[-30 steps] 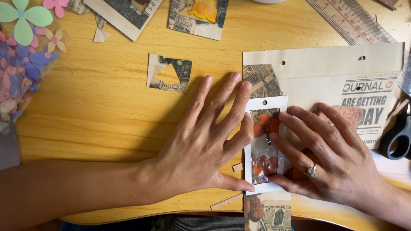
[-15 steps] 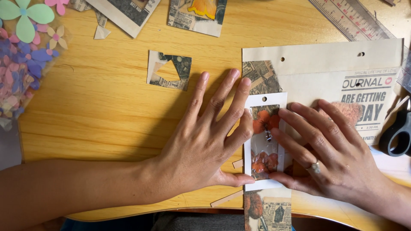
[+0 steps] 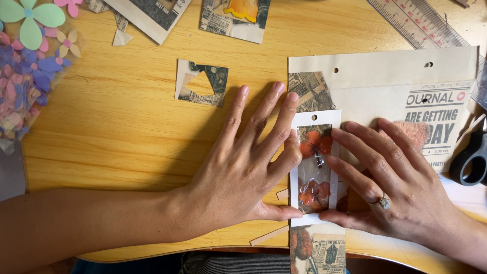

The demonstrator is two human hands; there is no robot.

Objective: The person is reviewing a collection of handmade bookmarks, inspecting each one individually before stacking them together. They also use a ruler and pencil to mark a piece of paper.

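Note:
A small white paper frame point(image 3: 314, 117) with an orange flower picture in its window lies on a long newsprint strip point(image 3: 310, 90) over a cream printed sheet point(image 3: 385, 68). My left hand point(image 3: 248, 162) lies flat with spread fingers, its fingertips and thumb pressing the frame's left edge. My right hand point(image 3: 390, 182), with a ring on one finger, presses the frame's right edge and the sheet beneath it. Neither hand grips anything.
A cut newsprint square with a triangular hole point(image 3: 201, 82) lies left of the hands on the wooden desk point(image 3: 116, 132). Paper flowers point(image 3: 28, 61) fill the far left. A ruler point(image 3: 416, 25) and black scissors point(image 3: 472, 157) lie at the right. More paper cards point(image 3: 236, 15) sit along the top.
Both hands have shifted a little along the white frame, smoothing it down; the frame sits slightly higher and straighter on the strip.

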